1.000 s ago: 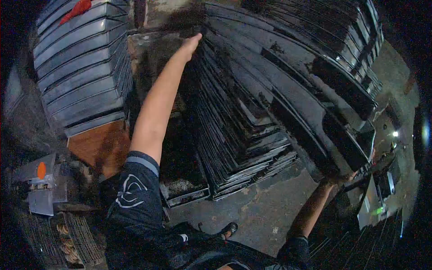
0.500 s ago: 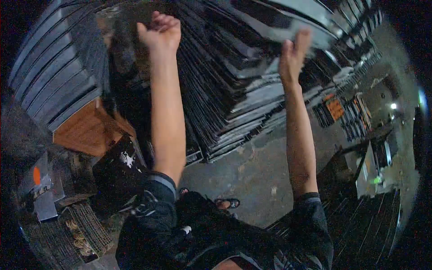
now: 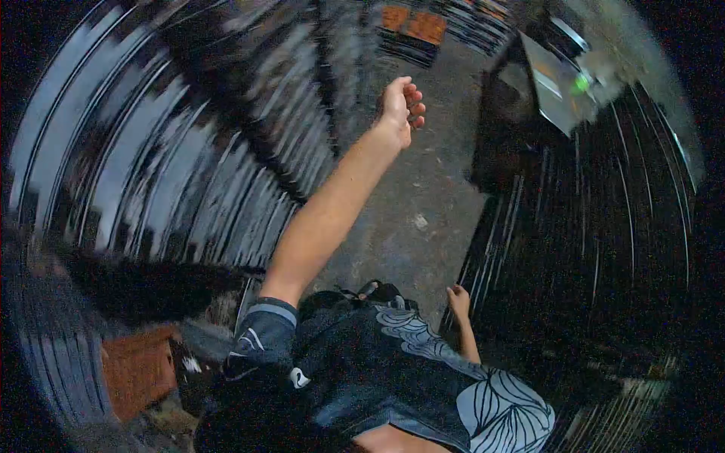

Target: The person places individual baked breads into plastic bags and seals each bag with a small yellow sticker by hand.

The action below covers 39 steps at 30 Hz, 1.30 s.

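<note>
My left hand [image 3: 400, 113] is stretched out in front of me above the concrete floor. Its fingers are loosely bent and hold nothing. Lower down, by my right side, hangs my right hand [image 3: 458, 302], small in view, with its fingers slightly bent and nothing visible in them. It is nearest to a dark stack of long, thin strips [image 3: 581, 226] on the right. To the left of my outstretched arm stand rows of stacked grey sheet-like pieces with dark edges [image 3: 151, 143], smeared by motion. Neither hand visibly touches anything.
A strip of concrete floor [image 3: 419, 219] runs ahead between the stacks. Orange-topped bundles [image 3: 411, 29] lie at the far end. A dark bench with a pale panel [image 3: 547, 79] stands at the upper right. A brown box-like piece [image 3: 140, 370] is at the lower left.
My view has swung right, so the grey stacks now lie to my left. My right hand has dropped from its raised position to my side. My left arm still reaches forward.
</note>
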Each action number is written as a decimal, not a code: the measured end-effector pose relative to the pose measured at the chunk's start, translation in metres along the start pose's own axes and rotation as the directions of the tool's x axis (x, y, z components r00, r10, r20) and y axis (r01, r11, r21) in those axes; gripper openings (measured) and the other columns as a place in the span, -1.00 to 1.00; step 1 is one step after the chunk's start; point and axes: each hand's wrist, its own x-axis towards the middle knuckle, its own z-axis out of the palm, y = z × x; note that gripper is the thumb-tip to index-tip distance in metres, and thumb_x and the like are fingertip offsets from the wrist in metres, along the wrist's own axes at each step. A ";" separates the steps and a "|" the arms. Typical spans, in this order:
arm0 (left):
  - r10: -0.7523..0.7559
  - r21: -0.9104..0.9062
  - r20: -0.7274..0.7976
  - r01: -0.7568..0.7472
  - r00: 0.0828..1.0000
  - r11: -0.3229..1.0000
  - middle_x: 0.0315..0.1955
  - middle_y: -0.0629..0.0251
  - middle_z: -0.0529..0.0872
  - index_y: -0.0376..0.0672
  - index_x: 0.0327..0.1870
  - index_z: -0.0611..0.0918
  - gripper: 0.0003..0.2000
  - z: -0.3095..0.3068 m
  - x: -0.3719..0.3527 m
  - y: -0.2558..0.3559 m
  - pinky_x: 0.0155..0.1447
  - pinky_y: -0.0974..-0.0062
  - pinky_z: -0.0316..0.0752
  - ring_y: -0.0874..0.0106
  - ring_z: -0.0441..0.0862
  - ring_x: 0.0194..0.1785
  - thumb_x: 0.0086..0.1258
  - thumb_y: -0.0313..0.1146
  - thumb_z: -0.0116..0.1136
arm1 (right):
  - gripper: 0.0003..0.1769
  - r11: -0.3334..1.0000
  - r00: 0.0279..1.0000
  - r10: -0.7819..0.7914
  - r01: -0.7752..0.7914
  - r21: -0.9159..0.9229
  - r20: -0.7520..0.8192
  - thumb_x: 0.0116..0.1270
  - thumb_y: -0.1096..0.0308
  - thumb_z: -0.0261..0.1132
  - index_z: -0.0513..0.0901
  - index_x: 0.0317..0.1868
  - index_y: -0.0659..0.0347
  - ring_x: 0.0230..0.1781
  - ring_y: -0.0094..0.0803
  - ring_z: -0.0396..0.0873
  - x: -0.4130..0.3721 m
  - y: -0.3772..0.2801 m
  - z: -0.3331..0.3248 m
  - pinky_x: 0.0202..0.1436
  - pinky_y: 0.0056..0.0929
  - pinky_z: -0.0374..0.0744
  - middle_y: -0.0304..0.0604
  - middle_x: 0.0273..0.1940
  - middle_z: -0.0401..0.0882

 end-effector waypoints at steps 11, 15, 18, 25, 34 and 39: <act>-0.335 0.056 0.021 0.333 0.942 0.941 -0.56 0.43 0.36 -0.05 -0.43 0.39 -0.84 0.182 0.116 -0.146 -0.54 0.54 0.23 0.54 0.36 -0.57 0.07 -0.21 -0.01 | -0.61 0.912 0.969 0.236 -0.247 0.327 0.074 0.14 0.28 0.17 0.48 -0.09 0.38 -0.56 -0.58 0.47 0.104 -0.006 -0.013 -0.55 -0.67 0.37 -0.18 -0.46 0.54; -0.404 0.109 0.079 0.395 0.911 0.912 -0.50 0.42 0.36 -0.02 -0.37 0.37 -0.81 0.172 0.192 -0.162 -0.31 0.39 0.27 0.45 0.38 -0.38 0.10 -0.15 -0.02 | -0.71 0.819 0.995 0.070 -0.094 0.566 0.064 0.19 0.38 0.09 0.49 -0.12 0.38 -0.52 -0.59 0.48 0.203 -0.089 -0.038 -0.54 -0.69 0.36 -0.22 -0.41 0.53; -0.484 0.283 0.088 0.444 0.871 0.850 -0.49 0.42 0.40 -0.04 -0.33 0.39 -0.75 0.155 0.259 -0.160 -0.27 0.39 0.30 0.44 0.40 -0.34 0.11 -0.10 0.00 | -0.71 0.897 0.999 -0.032 0.031 0.441 -0.005 0.20 0.37 0.10 0.48 -0.11 0.37 -0.51 -0.60 0.48 0.302 -0.136 -0.065 -0.52 -0.68 0.37 -0.23 -0.36 0.53; -0.318 0.899 0.401 -0.302 0.859 0.316 -0.36 0.39 0.55 -0.15 -0.09 0.43 -0.56 0.112 0.488 -0.094 -0.43 0.64 0.36 0.61 0.50 -0.37 0.16 0.02 0.04 | -0.69 1.000 0.992 -0.013 0.017 0.026 -0.128 0.15 0.24 0.09 0.51 -0.22 0.34 -0.59 -0.34 0.46 0.479 -0.026 -0.001 -0.50 -0.38 0.42 -0.06 -0.59 0.48; -0.235 0.278 -0.076 0.247 0.969 0.928 -0.03 0.04 0.45 -0.25 0.14 0.28 -0.43 -0.042 0.817 -0.111 0.10 0.37 0.30 0.25 0.45 -0.03 0.25 0.02 -0.12 | -0.66 0.876 0.848 0.359 -0.450 0.172 0.390 0.06 0.20 0.11 0.52 -0.23 0.26 -0.37 -0.15 0.50 0.498 -0.092 0.065 -0.32 -0.28 0.46 0.06 -0.40 0.52; -0.301 0.877 -0.443 0.478 0.845 0.051 0.02 0.03 0.41 -0.22 0.06 0.39 -0.53 -0.231 0.837 -0.203 0.10 0.34 0.28 0.17 0.41 0.00 0.26 -0.05 -0.15 | -0.66 0.898 0.917 0.272 -0.350 0.265 0.291 0.07 0.22 0.09 0.51 -0.19 0.23 -0.29 -0.12 0.49 0.664 -0.168 0.032 -0.26 -0.27 0.47 0.09 -0.31 0.52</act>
